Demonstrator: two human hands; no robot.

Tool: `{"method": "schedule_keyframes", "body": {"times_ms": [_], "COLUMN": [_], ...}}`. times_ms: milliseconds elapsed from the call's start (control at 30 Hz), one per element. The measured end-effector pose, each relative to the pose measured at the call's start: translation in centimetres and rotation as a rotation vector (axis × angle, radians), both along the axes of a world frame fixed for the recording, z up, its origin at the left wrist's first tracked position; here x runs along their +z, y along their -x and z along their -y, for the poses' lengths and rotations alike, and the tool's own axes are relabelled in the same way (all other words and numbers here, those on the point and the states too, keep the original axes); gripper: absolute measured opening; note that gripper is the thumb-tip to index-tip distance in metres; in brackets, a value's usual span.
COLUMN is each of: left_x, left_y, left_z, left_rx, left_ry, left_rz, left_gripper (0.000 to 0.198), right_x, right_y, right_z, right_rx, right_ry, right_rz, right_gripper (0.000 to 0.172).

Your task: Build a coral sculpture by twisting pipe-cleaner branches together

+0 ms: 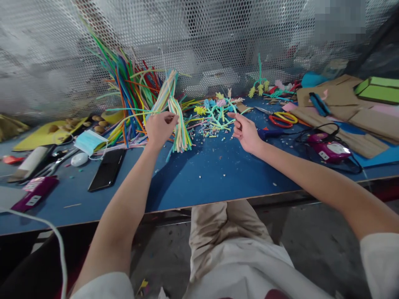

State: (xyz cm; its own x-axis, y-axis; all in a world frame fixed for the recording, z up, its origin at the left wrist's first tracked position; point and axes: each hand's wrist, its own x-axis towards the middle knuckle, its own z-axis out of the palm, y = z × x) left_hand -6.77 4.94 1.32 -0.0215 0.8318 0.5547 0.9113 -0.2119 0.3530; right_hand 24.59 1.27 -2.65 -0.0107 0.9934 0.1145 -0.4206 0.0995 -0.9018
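My left hand (162, 128) is closed in a pinch beside a bundle of pale yellow, green and pink pipe cleaners (181, 128). From its fingertips a light green pipe cleaner (132, 110) runs out to the left. Across from it, my right hand (247, 132) has its index finger stretched out and the other fingers loosely curled, with nothing visible in them. Just left of those fingers lie teal pipe-cleaner stems (218, 118) with a yellow flower shape (200, 110) and a pink one (220, 102).
A taller mixed pipe-cleaner bunch (124, 95) leans against the perforated metal screen (212, 37). Right: scissors (282, 119), a purple device with a cord (330, 149), brown cardboard (327, 93). Left: a black phone (107, 169), a face mask (90, 142), a purple box (35, 193). Clippings dot the blue table (199, 189).
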Motion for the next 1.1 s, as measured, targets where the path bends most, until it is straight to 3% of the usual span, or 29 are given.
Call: {"method": "schedule_keyframes", "body": {"times_ms": [100, 200, 333, 533, 767, 967, 1100], "left_x": [-0.3, -0.6, -1.1, -1.6, -1.4, -0.4, 0.0], "left_y": [2.1, 3.7, 5.4, 5.9, 4.6, 2.5, 0.8], "left_z": [-0.9, -1.7, -2.2, -2.0, -1.9, -0.9, -0.1], "left_rx": [0.171, 0.248, 0.331, 0.295, 0.203, 0.121, 0.050], "left_ry": [0.031, 0.076, 0.137, 0.068, 0.063, -0.021, -0.044], "left_rz": [0.000, 0.008, 0.009, -0.074, -0.135, -0.193, -0.221], "left_gripper": [0.028, 0.031, 0.033, 0.038, 0.028, 0.030, 0.032], "right_x": [0.2, 0.4, 0.1, -0.4, -0.4, -0.5, -0.7], "right_y": [-0.2, -0.2, 0.1, 0.6, 1.1, 1.1, 1.4], "right_z": [0.1, 0.3, 0.5, 0.8, 0.9, 1.1, 1.6], "right_rx": [0.075, 0.195, 0.225, 0.301, 0.213, 0.237, 0.291], "right_ry": [0.044, 0.071, 0.041, 0.041, 0.020, -0.109, -0.263], "right_rz": [-0.046, -0.065, -0.036, 0.029, 0.102, 0.309, 0.526], "right_gripper": [0.020, 0.019, 0.016, 0.016, 0.022, 0.038, 0.040]}}
